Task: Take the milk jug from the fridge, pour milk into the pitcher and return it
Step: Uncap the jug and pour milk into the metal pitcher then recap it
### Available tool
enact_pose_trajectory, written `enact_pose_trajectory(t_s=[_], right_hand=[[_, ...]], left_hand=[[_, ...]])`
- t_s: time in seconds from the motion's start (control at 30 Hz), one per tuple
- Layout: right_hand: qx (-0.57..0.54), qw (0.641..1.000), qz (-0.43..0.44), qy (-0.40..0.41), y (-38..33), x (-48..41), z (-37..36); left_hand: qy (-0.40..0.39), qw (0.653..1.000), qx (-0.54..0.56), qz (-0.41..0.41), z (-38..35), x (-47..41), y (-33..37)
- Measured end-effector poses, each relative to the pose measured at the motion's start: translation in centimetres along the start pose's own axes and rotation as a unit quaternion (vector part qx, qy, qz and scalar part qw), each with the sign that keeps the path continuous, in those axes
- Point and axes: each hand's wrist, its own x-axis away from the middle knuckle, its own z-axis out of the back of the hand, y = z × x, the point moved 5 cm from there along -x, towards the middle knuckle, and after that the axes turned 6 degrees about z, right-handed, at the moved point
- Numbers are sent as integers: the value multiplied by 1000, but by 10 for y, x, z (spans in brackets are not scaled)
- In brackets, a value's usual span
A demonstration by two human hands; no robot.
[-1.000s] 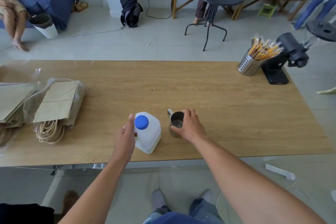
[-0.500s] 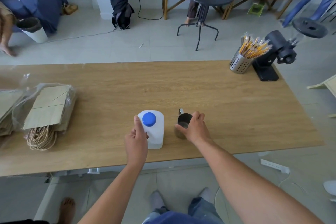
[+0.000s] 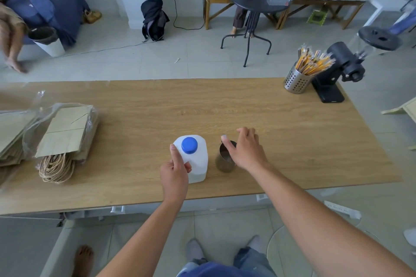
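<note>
No words or labels are showing that can be read on anything here. The left hand (image 3: 175, 170) is gripping the near left side of the white milk jug (image 3: 195, 159), with the thumb pressing up near the blue cap (image 3: 189, 145). The cap is sitting on top of the jug, and the jug is standing upright on the wooden table (image 3: 157, 114). Whether milk is inside cannot be told, because the jug is white all over. Just to the right of that hand and the jug, the small metal pitcher (image 3: 225, 159) is standing, close to the jug but not touching it. The right hand (image 3: 244, 149) is resting over the far right edge of the pitcher with loose, spread fingers, and it is not clear if it is really gripping it. The inside of the pitcher is looking dark, and what is in it cannot be told. Far to the left of the left hand, a bundle of paper bags (image 3: 65, 132) in clear plastic is lying flat. Far beyond the right hand, a metal cup with holes (image 3: 296, 82) is holding lots of yellow sticks, and a black machine (image 3: 337, 67) is standing right beside it.
</note>
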Motion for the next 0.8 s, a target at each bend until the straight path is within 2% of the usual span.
enact_pose_trajectory(t_s=[0.13,0.23,0.4,0.8], right_hand=[[11,996,89,-2,-62,5,39],[70,987,145,-6,-110,20,51],[220,962,161,-29,-149,36,39],[209,964,151,-71,-157,33,34]], left_hand=[[-3,1000,-9,2,-4,7,-3],[-4,1000,-16,-4,-8,11,-6],[-3,1000,-18,-7,-13,12,-10],[-15,999,-37,-2,-11,7,-11]])
